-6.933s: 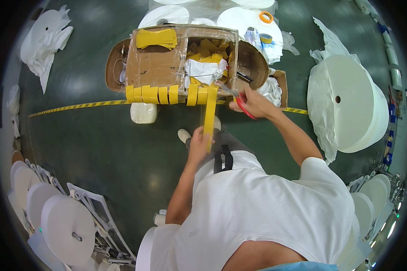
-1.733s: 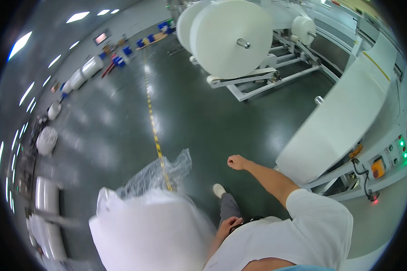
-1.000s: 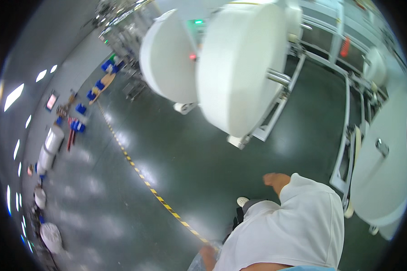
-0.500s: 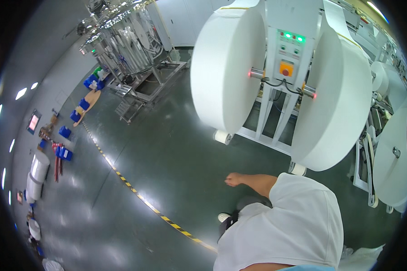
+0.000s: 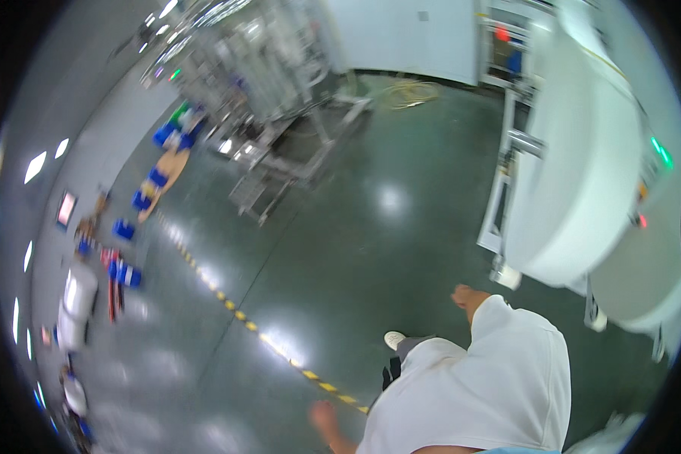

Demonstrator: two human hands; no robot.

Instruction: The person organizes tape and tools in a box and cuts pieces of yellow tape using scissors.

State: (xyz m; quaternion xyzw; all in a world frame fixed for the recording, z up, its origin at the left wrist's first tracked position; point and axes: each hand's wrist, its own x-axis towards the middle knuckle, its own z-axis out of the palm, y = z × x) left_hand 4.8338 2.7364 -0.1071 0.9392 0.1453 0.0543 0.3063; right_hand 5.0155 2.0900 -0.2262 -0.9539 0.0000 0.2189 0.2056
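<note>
Currently both hands hang free, nothing held. Left hand (image 5: 322, 415) sits low in the head view, blurred, just above the yellow-and-black striped floor line (image 5: 244, 321); finger spread cannot be told. Right hand (image 5: 466, 296) pokes out past the white short sleeve (image 5: 507, 333), fingers loosely curled, not gripping anything, over the glossy dark green floor (image 5: 356, 250). Nearest thing to the right hand is the huge white roll of sheet material (image 5: 583, 189) mounted on a white machine frame (image 5: 507, 181), near but apart from the fingers. A second, greyer roll (image 5: 643, 280) sits behind it at the right rim. One white shoe (image 5: 394, 340) shows between the hands, on the floor just beside the striped line. Farther up stands a grey metal rack of machinery (image 5: 280, 98), blurred, well apart from the person. A coil of yellow cable (image 5: 408, 92) lies on the floor beyond it. Blue bins (image 5: 159, 151) and other small clutter line the left wall, too blurred to tell apart. Open floor lies between the person and the rack.
</note>
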